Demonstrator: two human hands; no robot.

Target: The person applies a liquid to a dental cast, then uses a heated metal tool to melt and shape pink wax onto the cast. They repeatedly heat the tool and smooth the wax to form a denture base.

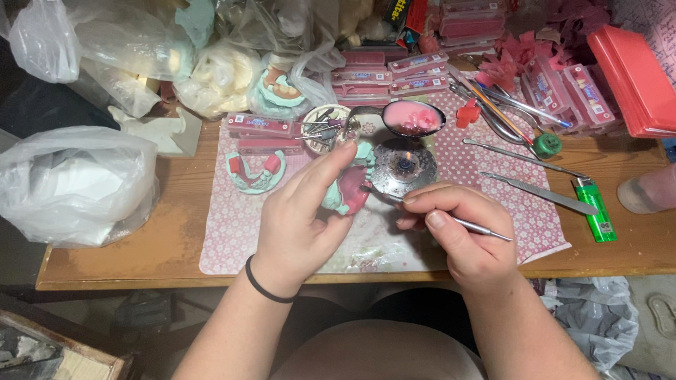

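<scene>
My left hand (pixel 303 211) grips a green plaster dental model (pixel 346 193) with pink wax on it, held just above the patterned mat (pixel 232 225). My right hand (pixel 458 229) pinches a thin metal wax instrument (pixel 486 230) like a pen; its tip reaches the pink wax on the model. Just behind them stands a small metal burner (pixel 405 165), and above it a spoon (pixel 412 117) filled with pink wax. A black hair band circles my left wrist.
A second green model with pink wax (pixel 255 172) lies at the left of the mat. A round dish of burs (pixel 325 127), metal instruments (pixel 535 186), a green lighter (pixel 597 211), pink tooth boxes (pixel 394 70), a red box (pixel 637 77) and plastic bags (pixel 70 183) crowd the wooden table (pixel 127 246).
</scene>
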